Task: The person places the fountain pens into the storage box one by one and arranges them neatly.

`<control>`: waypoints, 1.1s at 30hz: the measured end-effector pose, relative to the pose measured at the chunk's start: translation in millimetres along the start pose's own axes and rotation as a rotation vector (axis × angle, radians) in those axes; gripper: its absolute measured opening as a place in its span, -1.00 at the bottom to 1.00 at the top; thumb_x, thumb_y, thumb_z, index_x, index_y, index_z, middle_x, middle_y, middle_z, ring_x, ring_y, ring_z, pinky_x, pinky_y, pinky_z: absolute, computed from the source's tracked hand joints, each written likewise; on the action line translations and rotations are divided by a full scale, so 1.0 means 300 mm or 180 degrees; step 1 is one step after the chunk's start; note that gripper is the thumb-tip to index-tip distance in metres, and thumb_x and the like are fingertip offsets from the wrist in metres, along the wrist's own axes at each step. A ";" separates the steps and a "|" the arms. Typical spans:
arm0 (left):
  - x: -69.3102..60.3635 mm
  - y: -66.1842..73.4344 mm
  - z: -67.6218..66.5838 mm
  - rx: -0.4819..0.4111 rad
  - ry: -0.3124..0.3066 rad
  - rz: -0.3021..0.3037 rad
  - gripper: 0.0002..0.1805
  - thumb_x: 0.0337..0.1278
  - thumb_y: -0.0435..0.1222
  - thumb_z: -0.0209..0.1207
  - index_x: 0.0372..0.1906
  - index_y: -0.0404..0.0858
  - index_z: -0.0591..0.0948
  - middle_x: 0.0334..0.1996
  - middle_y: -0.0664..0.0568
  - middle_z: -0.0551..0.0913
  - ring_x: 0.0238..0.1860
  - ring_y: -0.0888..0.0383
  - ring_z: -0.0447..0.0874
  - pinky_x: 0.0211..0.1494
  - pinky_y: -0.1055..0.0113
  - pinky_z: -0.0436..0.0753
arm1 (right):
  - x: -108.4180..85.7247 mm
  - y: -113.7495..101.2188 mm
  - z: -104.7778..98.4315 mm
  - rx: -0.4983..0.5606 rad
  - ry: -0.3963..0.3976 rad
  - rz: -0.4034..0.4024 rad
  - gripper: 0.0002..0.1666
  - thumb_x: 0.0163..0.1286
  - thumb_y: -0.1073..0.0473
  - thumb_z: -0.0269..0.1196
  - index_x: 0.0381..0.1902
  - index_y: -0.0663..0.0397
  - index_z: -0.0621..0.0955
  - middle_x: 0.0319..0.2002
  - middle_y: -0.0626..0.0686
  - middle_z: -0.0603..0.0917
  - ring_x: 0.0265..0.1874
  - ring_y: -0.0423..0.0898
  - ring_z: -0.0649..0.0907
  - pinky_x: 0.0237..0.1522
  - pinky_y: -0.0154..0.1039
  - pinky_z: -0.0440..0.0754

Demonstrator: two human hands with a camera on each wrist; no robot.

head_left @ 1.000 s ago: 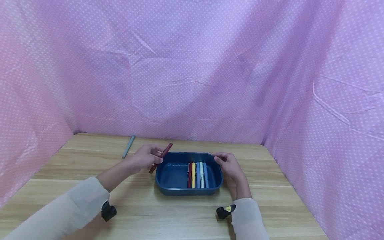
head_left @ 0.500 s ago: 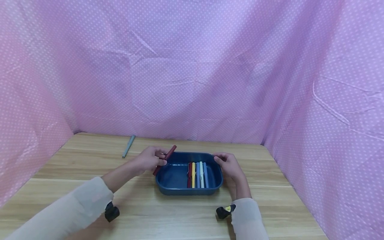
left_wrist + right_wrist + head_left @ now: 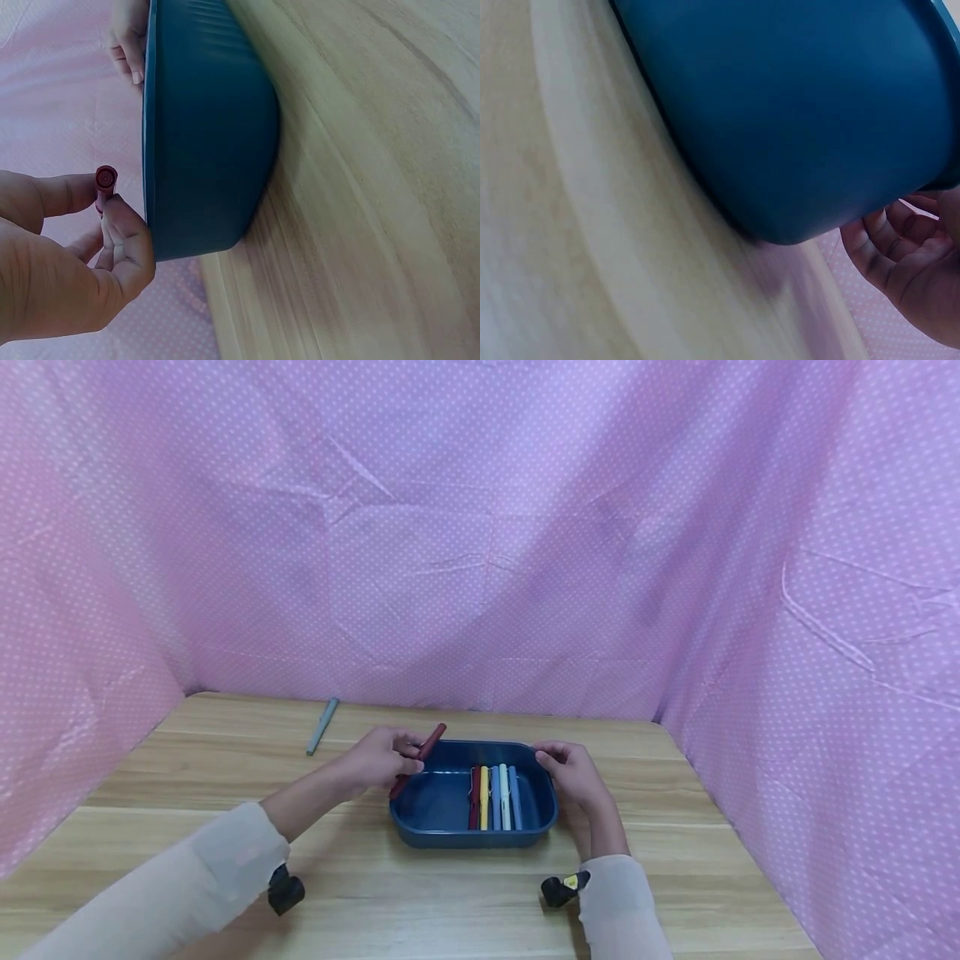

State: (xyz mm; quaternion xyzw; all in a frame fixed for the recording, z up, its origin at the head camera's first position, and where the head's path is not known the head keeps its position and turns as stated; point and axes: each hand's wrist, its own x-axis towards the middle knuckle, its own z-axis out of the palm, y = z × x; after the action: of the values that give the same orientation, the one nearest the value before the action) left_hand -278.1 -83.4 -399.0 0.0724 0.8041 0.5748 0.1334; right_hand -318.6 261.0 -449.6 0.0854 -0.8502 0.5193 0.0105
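In the head view, my left hand [image 3: 378, 760] pinches a dark red pen [image 3: 433, 741] between thumb and fingers, above the left rim of a blue box [image 3: 465, 840]. The left wrist view shows that pen's round end [image 3: 106, 178] pointing at the camera, beside the box wall [image 3: 202, 135]. My right hand [image 3: 577, 774] grips the box at its far right corner, thumb over the rim, fingers curled behind the wall [image 3: 802, 112]. Inside the box, several pens lie side by side toward the right: dark red [image 3: 474, 802], yellow [image 3: 483, 802], blue [image 3: 495, 802], pale green [image 3: 505, 802] and another blue [image 3: 514, 802].
A grey-green pen [image 3: 322, 727] lies on the wooden table [image 3: 420, 902] at the back left. Pink dotted cloth [image 3: 480, 568] hangs behind the table and along both sides. Black wrist cameras are strapped by each sleeve.
My left hand has moved a little to the right with the dark red pen, from outside the box's left edge to over its rim. The right hand and the box have stayed put.
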 end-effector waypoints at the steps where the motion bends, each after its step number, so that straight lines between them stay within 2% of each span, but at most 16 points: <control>1: 0.000 0.002 0.004 0.0009 -0.0010 0.0009 -0.50 0.29 -0.51 0.25 0.31 -0.41 0.50 0.11 -0.30 0.57 0.06 -0.20 0.65 -0.09 0.04 0.77 | 0.000 0.000 0.000 -0.0002 -0.0005 -0.0007 -0.71 0.59 0.22 0.15 0.13 0.15 0.69 0.03 0.10 0.72 0.03 0.00 0.62 0.17 -0.04 0.63; 5: 0.002 0.009 0.020 -0.0029 -0.0012 0.0002 -0.52 0.27 -0.51 0.27 0.28 -0.41 0.53 0.05 -0.24 0.59 0.07 -0.21 0.64 -0.05 -0.04 0.77 | 0.000 0.003 -0.003 0.0013 -0.0022 -0.0017 -0.71 0.59 0.22 0.15 0.13 0.15 0.69 0.03 0.10 0.72 0.02 0.00 0.61 0.14 -0.07 0.64; 8: 0.006 0.014 0.031 -0.0042 -0.0008 -0.0016 -0.55 0.28 -0.51 0.27 0.26 -0.39 0.55 0.02 -0.22 0.60 0.05 -0.18 0.65 -0.07 -0.01 0.78 | -0.002 0.005 -0.005 0.0013 -0.0031 -0.0014 -0.71 0.59 0.21 0.15 0.13 0.14 0.69 0.03 0.10 0.72 0.00 0.00 0.61 0.13 -0.10 0.63; 14: 0.006 0.026 0.058 -0.0086 -0.0003 -0.0013 -0.53 0.27 -0.51 0.28 0.27 -0.42 0.54 0.03 -0.23 0.60 -0.02 -0.10 0.68 -0.09 -0.01 0.79 | -0.001 0.003 -0.007 0.0029 -0.0052 -0.0072 -0.69 0.59 0.22 0.15 0.15 0.25 0.67 0.04 0.20 0.71 -0.01 -0.01 0.61 0.09 -0.18 0.62; 22: 0.016 0.030 0.091 0.0010 0.0036 -0.0098 -0.57 0.29 -0.49 0.27 0.25 -0.37 0.56 -0.03 -0.18 0.63 -0.04 -0.10 0.69 -0.16 0.06 0.80 | 0.000 0.005 -0.006 0.0019 -0.0035 -0.0081 -0.70 0.59 0.22 0.15 0.13 0.19 0.69 0.04 0.14 0.71 0.03 0.01 0.62 0.16 -0.08 0.64; 27: 0.017 0.027 0.115 -0.0002 0.0046 -0.0191 -0.60 0.28 -0.49 0.28 0.20 -0.39 0.56 -0.07 -0.15 0.63 -0.10 -0.02 0.67 -0.17 0.09 0.80 | -0.002 0.003 -0.004 0.0029 -0.0045 -0.0057 -0.70 0.60 0.21 0.15 0.15 0.17 0.68 0.04 0.12 0.71 0.05 0.01 0.62 0.19 -0.03 0.63; 33: 0.024 0.024 0.143 -0.0109 0.0020 -0.0395 -0.57 0.28 -0.46 0.28 0.22 -0.38 0.53 -0.05 -0.14 0.67 -0.04 -0.04 0.68 -0.09 0.04 0.79 | -0.003 0.003 -0.006 0.0023 -0.0038 -0.0038 -0.70 0.60 0.21 0.15 0.15 0.17 0.68 0.05 0.12 0.71 0.05 0.02 0.62 0.19 -0.03 0.63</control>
State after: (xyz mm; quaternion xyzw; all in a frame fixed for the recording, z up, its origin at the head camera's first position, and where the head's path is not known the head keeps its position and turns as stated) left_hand -272.5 -40.2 -406.2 0.0183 0.7975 0.5793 0.1676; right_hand -318.1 263.1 -449.5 0.0935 -0.8479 0.5218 0.0083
